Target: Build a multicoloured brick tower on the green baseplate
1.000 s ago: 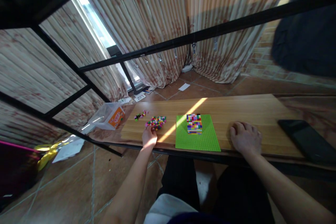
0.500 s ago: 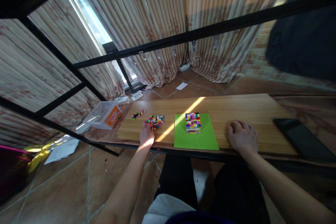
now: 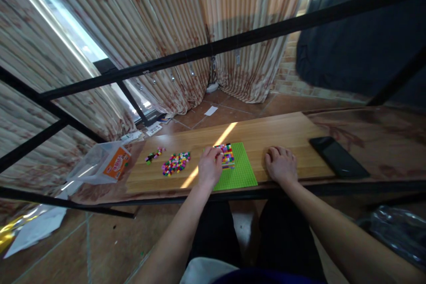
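My left hand (image 3: 210, 166) is at the left side of a block of stacked, many-coloured toy bricks (image 3: 229, 156), its thumb and fingers pinched together. Whatever may be between those fingertips is too small to make out. The block stands on a bright green studded baseplate (image 3: 240, 176), and my hand covers part of both. My right hand (image 3: 282, 166) rests on the wooden board right of the baseplate, palm down, with fingers loosely bent and nothing visible in them.
A pile of loose small bricks (image 3: 176, 163) lies on the wooden board (image 3: 262, 131), with a smaller cluster (image 3: 155, 155) beyond it. At the left stands a clear plastic box (image 3: 96, 164) with an orange label. A dark phone-like slab (image 3: 337, 156) lies at right. A black metal bar (image 3: 186, 57) crosses behind.
My left hand has moved right, from the loose brick pile to the brick block. My right hand stays on the board. The whole view has shifted.
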Tool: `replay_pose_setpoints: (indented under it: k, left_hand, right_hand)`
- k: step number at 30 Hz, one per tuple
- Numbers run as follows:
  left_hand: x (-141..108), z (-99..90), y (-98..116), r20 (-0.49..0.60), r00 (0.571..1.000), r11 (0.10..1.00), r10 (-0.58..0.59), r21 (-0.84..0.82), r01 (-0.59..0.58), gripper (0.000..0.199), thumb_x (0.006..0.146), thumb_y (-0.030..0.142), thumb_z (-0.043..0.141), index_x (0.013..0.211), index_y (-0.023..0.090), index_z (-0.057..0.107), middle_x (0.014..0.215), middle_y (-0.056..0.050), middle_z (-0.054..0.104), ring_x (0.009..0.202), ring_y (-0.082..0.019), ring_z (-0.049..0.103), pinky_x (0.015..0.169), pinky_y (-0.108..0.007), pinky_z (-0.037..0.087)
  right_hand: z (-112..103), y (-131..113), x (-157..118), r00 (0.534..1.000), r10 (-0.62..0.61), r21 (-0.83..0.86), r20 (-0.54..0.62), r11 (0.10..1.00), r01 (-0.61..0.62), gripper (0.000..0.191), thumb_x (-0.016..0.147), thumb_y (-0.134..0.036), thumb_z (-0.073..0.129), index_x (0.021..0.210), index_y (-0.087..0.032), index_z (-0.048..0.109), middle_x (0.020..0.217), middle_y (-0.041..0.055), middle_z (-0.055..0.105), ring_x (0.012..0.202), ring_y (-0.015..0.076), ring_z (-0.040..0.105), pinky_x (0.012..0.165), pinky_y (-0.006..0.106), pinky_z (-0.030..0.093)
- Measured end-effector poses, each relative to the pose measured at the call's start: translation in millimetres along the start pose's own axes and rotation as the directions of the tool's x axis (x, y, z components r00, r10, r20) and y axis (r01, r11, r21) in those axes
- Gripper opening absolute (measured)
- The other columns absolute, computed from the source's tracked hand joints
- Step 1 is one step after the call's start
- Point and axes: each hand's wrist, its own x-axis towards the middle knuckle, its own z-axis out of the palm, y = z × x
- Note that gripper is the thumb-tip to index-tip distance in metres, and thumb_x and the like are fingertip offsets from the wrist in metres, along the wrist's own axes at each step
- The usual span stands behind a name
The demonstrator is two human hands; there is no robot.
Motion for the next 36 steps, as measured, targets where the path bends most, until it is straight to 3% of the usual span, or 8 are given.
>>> replay_pose_setpoints:
  k: [5,10,23,30,36]
  left_hand:
    - [9.8,16.7,3.8,0.029,0.998,0.994,0.056,0.091,-0.059,0.015,0.088,0.02,0.054,0.094,0.022,0.067,0.095,-0.004,0.065,0.094,-0.017,0.059,0.09,-0.035,0.042]
    - [13.7,21.8,3.8,0.045,0.995,0.978,0.087,0.186,-0.094,0.017,0.089,0.024,0.053,0.092,0.023,0.07,0.097,-0.004,0.065,0.095,-0.018,0.058,0.091,-0.037,0.039]
    - [16.7,25.1,5.8,-0.003,0.995,0.978,0.096,0.184,-0.094,0.017,0.086,0.023,0.056,0.099,0.022,0.067,0.095,-0.004,0.064,0.093,-0.019,0.057,0.088,-0.036,0.038]
    - [1.0,20.7,1.0,-0.046,0.992,0.986,0.114,0.124,-0.108,0.023,0.09,0.023,0.051,0.108,0.021,0.065,0.103,-0.007,0.065,0.101,-0.02,0.057,0.091,-0.036,0.04]
    - [-9.3,22.8,-2.4,-0.02,0.981,0.956,0.194,0.228,-0.185,0.029,0.09,0.021,0.051,0.115,0.02,0.064,0.114,-0.009,0.063,0.105,-0.022,0.055,0.092,-0.038,0.041]
  right_hand:
    - [-0.9,-0.9,0.4,1.0,0.008,0.034,0.012,0.999,-0.009,0.037,0.091,-0.035,0.036,0.114,-0.018,0.06,0.123,0.013,0.058,0.111,0.0293,0.045,0.094,0.043,0.031]
    - [-1.3,-1.3,0.4,1.0,0.012,0.041,-0.006,0.999,-0.012,0.037,0.091,-0.035,0.036,0.114,-0.018,0.06,0.122,0.0124,0.058,0.111,0.0288,0.045,0.094,0.042,0.031]
    - [-2.3,-1.8,-0.1,1.0,0.007,0.031,-0.011,1.0,-0.006,0.036,0.092,-0.035,0.037,0.114,-0.018,0.06,0.123,0.0119,0.058,0.11,0.0286,0.045,0.093,0.041,0.031]
    - [-2.7,-2.1,-0.4,1.0,0.007,0.031,-0.019,1.0,-0.006,0.036,0.092,-0.035,0.036,0.113,-0.017,0.06,0.123,0.0121,0.058,0.111,0.0283,0.045,0.093,0.04,0.03]
    - [-2.3,-1.9,0.0,1.0,0.004,0.023,-0.021,1.0,-0.003,0.035,0.093,-0.035,0.038,0.112,-0.018,0.061,0.121,0.011,0.059,0.109,0.0276,0.046,0.092,0.04,0.031]
